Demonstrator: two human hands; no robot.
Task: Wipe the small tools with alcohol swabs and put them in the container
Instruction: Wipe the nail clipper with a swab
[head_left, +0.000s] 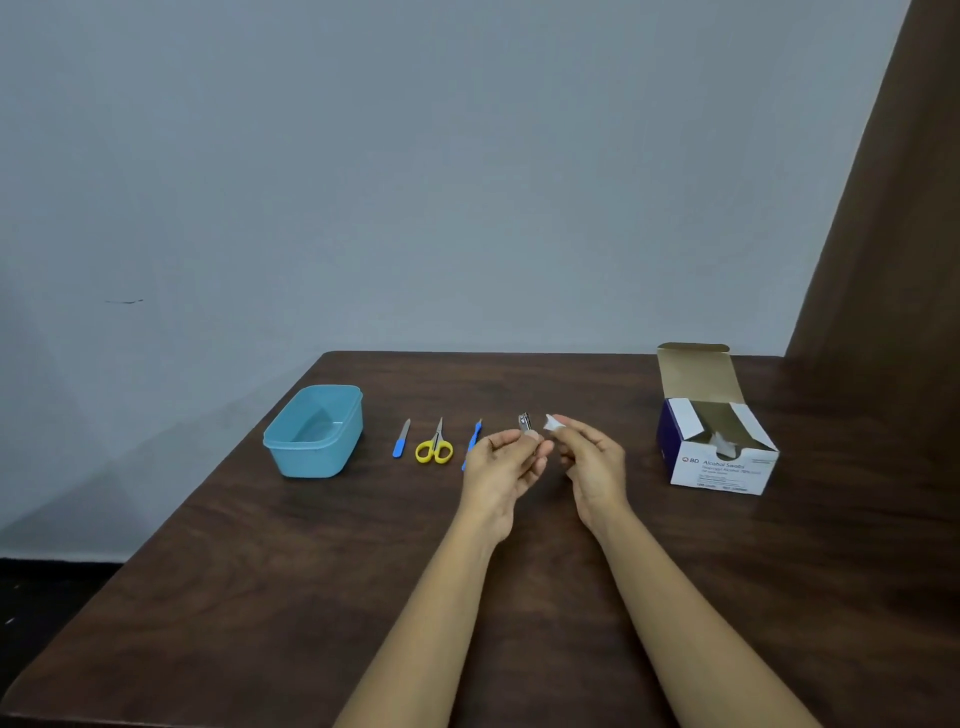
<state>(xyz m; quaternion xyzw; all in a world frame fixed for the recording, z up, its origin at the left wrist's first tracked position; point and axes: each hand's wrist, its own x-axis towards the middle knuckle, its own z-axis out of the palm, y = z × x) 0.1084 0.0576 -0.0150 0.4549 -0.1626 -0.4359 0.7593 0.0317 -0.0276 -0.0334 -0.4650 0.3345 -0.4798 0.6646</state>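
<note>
Dark wooden table (260, 571), left hand (501, 467) pinching nail clipper (524, 422), right hand (592, 462) pinching swab (551, 423), scissors (435, 446) alongside

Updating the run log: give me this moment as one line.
left hand: holds nail clipper | right hand: holds swab | scissors: on table | container: empty

Dark wooden table (260, 597) carries teal container (313, 434); nail file (401, 440); scissors (435, 445); swab box (717, 447).
</note>
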